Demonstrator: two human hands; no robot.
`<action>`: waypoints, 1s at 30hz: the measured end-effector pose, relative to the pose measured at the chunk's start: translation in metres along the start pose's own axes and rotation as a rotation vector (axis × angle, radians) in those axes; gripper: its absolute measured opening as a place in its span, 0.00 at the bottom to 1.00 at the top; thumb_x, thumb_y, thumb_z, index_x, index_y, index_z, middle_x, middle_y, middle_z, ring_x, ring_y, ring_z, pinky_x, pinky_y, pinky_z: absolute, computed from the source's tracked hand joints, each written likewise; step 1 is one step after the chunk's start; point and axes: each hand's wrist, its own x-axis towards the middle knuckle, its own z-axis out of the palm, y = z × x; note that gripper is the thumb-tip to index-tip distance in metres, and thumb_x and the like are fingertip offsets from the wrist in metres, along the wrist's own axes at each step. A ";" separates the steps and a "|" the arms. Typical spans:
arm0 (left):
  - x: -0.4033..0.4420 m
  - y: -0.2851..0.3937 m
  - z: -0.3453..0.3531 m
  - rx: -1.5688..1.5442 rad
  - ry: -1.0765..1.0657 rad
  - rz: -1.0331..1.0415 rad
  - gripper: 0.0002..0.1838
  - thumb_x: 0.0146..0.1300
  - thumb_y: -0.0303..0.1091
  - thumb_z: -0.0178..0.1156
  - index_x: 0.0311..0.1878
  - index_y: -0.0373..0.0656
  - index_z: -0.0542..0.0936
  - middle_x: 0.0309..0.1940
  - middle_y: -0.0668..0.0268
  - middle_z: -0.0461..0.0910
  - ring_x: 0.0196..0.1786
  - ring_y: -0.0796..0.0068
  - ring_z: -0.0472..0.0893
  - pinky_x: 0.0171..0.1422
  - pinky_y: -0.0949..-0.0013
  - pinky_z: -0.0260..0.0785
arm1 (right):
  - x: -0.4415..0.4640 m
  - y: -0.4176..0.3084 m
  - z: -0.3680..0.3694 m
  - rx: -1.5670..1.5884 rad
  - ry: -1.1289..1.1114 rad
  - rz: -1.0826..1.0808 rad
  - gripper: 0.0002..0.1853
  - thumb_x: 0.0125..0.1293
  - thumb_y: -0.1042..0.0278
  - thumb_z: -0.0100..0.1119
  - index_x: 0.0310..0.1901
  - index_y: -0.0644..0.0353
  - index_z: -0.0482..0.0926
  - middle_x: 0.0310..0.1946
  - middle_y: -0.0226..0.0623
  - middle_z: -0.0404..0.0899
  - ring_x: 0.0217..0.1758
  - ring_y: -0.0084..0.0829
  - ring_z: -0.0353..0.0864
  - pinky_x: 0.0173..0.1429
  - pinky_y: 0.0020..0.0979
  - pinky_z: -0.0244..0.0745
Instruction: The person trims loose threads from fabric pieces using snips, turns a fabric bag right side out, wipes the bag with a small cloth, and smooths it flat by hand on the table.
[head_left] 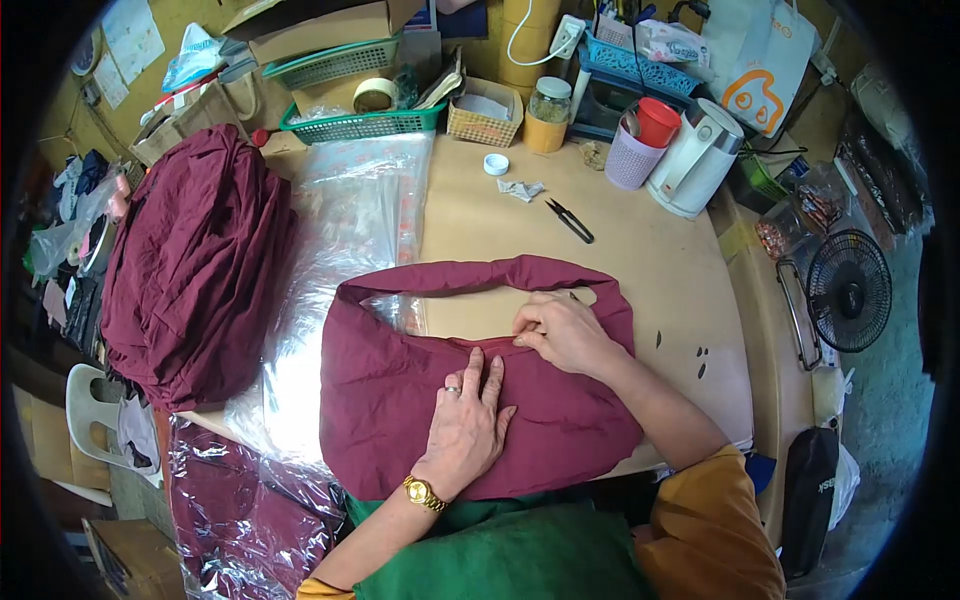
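Note:
A maroon fabric shoulder bag [375,425] lies flat on the table in front of me, its wide strap looped away from me. My left hand [465,425] rests on the front of the bag just below its opening, fingers stretched out and pressing the cloth. At the opening's edge, my right hand [562,335] pinches the rim between thumb and fingers. Whether a zipper pull is in that pinch is hidden. Beyond the bag lies a pair of black thread snips [570,221], touched by neither hand.
A tall pile of maroon bags [195,270] stands at left beside clear plastic sheets [340,220]. Along the back are a green basket [365,125], a jar [549,105], a purple cup [633,160] and a white kettle [693,160]. A black fan [848,291] stands at right.

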 end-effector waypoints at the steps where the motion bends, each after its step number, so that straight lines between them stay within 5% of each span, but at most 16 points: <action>1: 0.000 0.000 0.001 -0.022 0.005 -0.005 0.34 0.68 0.44 0.60 0.72 0.34 0.67 0.69 0.42 0.64 0.59 0.49 0.70 0.64 0.54 0.66 | 0.002 0.006 0.007 0.003 0.000 -0.006 0.09 0.60 0.66 0.68 0.34 0.63 0.82 0.33 0.46 0.83 0.41 0.49 0.83 0.47 0.46 0.75; 3: -0.001 -0.001 0.001 -0.035 0.015 -0.021 0.34 0.68 0.43 0.60 0.72 0.34 0.67 0.70 0.42 0.64 0.60 0.49 0.70 0.65 0.54 0.66 | 0.007 0.016 0.017 0.135 0.013 -0.009 0.03 0.64 0.73 0.63 0.35 0.63 0.81 0.28 0.40 0.82 0.29 0.38 0.81 0.37 0.36 0.74; 4: -0.001 -0.001 0.002 -0.061 0.038 -0.015 0.34 0.68 0.43 0.60 0.72 0.34 0.68 0.70 0.42 0.64 0.60 0.49 0.70 0.65 0.54 0.66 | 0.008 0.015 0.016 0.141 0.012 -0.020 0.03 0.64 0.73 0.63 0.35 0.63 0.81 0.28 0.40 0.82 0.29 0.38 0.81 0.37 0.36 0.74; 7: -0.002 -0.003 0.003 -0.101 0.071 -0.016 0.34 0.67 0.42 0.61 0.72 0.34 0.68 0.69 0.43 0.64 0.60 0.49 0.70 0.65 0.54 0.66 | 0.009 0.020 0.017 0.396 -0.003 0.257 0.03 0.66 0.81 0.55 0.34 0.63 0.75 0.24 0.28 0.74 0.28 0.18 0.71 0.34 0.24 0.67; 8: -0.003 -0.003 0.003 -0.118 0.077 -0.011 0.34 0.67 0.42 0.61 0.72 0.34 0.68 0.69 0.43 0.64 0.60 0.49 0.70 0.65 0.54 0.66 | 0.009 0.024 0.019 0.394 -0.005 0.256 0.03 0.66 0.81 0.55 0.34 0.63 0.75 0.24 0.28 0.74 0.28 0.18 0.71 0.34 0.24 0.67; 10: -0.003 -0.003 0.002 -0.127 0.071 -0.014 0.34 0.67 0.42 0.61 0.72 0.35 0.68 0.69 0.43 0.65 0.60 0.49 0.70 0.65 0.53 0.66 | 0.013 0.027 0.014 0.906 0.037 0.300 0.04 0.68 0.81 0.54 0.36 0.62 0.73 0.25 0.26 0.73 0.28 0.18 0.70 0.35 0.22 0.67; 12: -0.002 -0.003 0.001 -0.137 0.063 -0.013 0.34 0.67 0.42 0.61 0.72 0.35 0.68 0.69 0.44 0.65 0.60 0.49 0.70 0.65 0.53 0.66 | 0.018 0.022 -0.002 0.825 0.113 0.295 0.04 0.69 0.80 0.54 0.36 0.61 0.73 0.26 0.27 0.74 0.29 0.17 0.69 0.35 0.22 0.67; 14: -0.002 -0.003 0.000 -0.145 0.069 -0.017 0.34 0.66 0.41 0.61 0.72 0.35 0.68 0.68 0.44 0.65 0.60 0.49 0.70 0.65 0.53 0.66 | 0.026 0.015 -0.019 1.079 0.323 0.289 0.04 0.70 0.78 0.55 0.36 0.60 0.74 0.26 0.27 0.75 0.27 0.18 0.70 0.35 0.22 0.67; 16: -0.002 -0.003 0.001 -0.151 0.070 -0.019 0.34 0.66 0.41 0.61 0.71 0.35 0.68 0.68 0.44 0.65 0.61 0.49 0.70 0.65 0.53 0.66 | 0.024 0.014 -0.027 1.075 0.299 0.295 0.02 0.69 0.74 0.60 0.37 0.61 0.77 0.27 0.28 0.79 0.28 0.19 0.75 0.36 0.22 0.70; 18: -0.002 -0.004 0.001 -0.157 0.074 -0.023 0.34 0.66 0.41 0.62 0.71 0.35 0.68 0.68 0.44 0.66 0.61 0.49 0.70 0.65 0.53 0.66 | 0.021 0.007 -0.027 0.450 -0.022 0.295 0.04 0.66 0.73 0.64 0.37 0.63 0.80 0.28 0.30 0.82 0.31 0.19 0.79 0.37 0.23 0.73; 21: -0.003 -0.004 0.001 -0.152 0.077 -0.027 0.33 0.66 0.41 0.62 0.71 0.35 0.69 0.68 0.44 0.66 0.60 0.49 0.70 0.64 0.54 0.67 | 0.018 -0.006 -0.014 0.154 -0.310 0.224 0.03 0.64 0.75 0.63 0.38 0.64 0.82 0.29 0.30 0.84 0.34 0.18 0.81 0.38 0.24 0.74; 24: -0.005 -0.003 -0.001 -0.246 0.050 -0.062 0.35 0.65 0.42 0.63 0.72 0.37 0.68 0.71 0.44 0.61 0.68 0.45 0.66 0.71 0.47 0.61 | 0.021 0.014 0.010 0.318 -0.064 0.111 0.04 0.65 0.74 0.63 0.35 0.64 0.81 0.27 0.29 0.82 0.29 0.21 0.79 0.37 0.27 0.76; 26: -0.007 -0.002 -0.008 -0.107 0.197 -0.070 0.37 0.64 0.47 0.64 0.73 0.41 0.68 0.75 0.43 0.56 0.77 0.41 0.55 0.77 0.35 0.48 | 0.045 -0.005 -0.019 0.677 0.077 0.409 0.04 0.70 0.75 0.60 0.35 0.61 0.80 0.24 0.25 0.80 0.27 0.18 0.78 0.35 0.26 0.76; 27: -0.006 -0.002 -0.007 -0.106 0.196 -0.072 0.37 0.64 0.47 0.64 0.73 0.41 0.68 0.75 0.43 0.56 0.77 0.41 0.55 0.77 0.35 0.48 | 0.059 0.012 -0.032 0.733 0.138 0.390 0.04 0.69 0.73 0.62 0.35 0.61 0.80 0.26 0.27 0.81 0.28 0.17 0.77 0.36 0.25 0.76; 30: -0.004 -0.002 -0.005 -0.060 0.038 -0.071 0.39 0.64 0.53 0.63 0.75 0.47 0.67 0.77 0.45 0.53 0.81 0.40 0.46 0.78 0.27 0.35 | 0.114 0.060 -0.045 0.355 0.220 0.227 0.04 0.67 0.73 0.63 0.42 0.61 0.83 0.28 0.34 0.84 0.28 0.28 0.81 0.39 0.31 0.80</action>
